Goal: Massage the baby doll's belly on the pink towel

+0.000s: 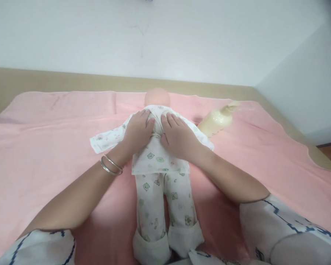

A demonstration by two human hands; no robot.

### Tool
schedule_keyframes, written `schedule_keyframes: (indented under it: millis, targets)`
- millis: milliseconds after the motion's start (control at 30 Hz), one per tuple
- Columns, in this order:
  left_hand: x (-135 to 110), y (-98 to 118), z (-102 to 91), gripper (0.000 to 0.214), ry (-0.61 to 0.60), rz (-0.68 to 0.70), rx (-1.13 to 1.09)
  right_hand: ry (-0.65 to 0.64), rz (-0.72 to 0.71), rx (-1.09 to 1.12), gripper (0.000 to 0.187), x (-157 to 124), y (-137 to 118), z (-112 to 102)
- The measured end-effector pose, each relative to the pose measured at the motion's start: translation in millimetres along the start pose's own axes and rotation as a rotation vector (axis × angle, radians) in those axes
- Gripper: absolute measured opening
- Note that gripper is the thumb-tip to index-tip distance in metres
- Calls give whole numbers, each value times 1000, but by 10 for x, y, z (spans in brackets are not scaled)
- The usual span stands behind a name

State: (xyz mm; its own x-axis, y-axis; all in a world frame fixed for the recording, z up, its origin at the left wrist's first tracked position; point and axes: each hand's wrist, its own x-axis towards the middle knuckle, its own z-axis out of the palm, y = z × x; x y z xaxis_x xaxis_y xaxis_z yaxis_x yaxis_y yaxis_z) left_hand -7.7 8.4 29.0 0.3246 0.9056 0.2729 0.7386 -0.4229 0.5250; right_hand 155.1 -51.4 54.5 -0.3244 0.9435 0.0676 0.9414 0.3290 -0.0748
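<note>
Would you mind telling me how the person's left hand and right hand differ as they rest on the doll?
The left hand has two silver bangles at its wrist; the right hand has a bare wrist. The left hand's fingers curl together, while the right hand's fingers lie straighter and slightly spread. Both lie palm-down on the doll's printed top at the chest, nearly meeting where the cloth bunches.

White, blue-trimmed sleeves (278, 221); silver bangles (111, 165) on left wrist.

Soft even light, bowed edges
</note>
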Motion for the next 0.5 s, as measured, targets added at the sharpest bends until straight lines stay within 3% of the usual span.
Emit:
schedule_keyframes:
  millis: [233, 367, 500]
  targets:
    - [-180, 178, -18, 56, -103, 1, 121, 26, 38, 270, 56, 231, 264, -2]
    - [-229, 296, -71, 59, -165, -39, 138, 37, 74, 238, 59, 318, 338, 86]
    - [-187, 265, -36, 60, -154, -79, 56, 0, 41, 116, 63, 239, 268, 90]
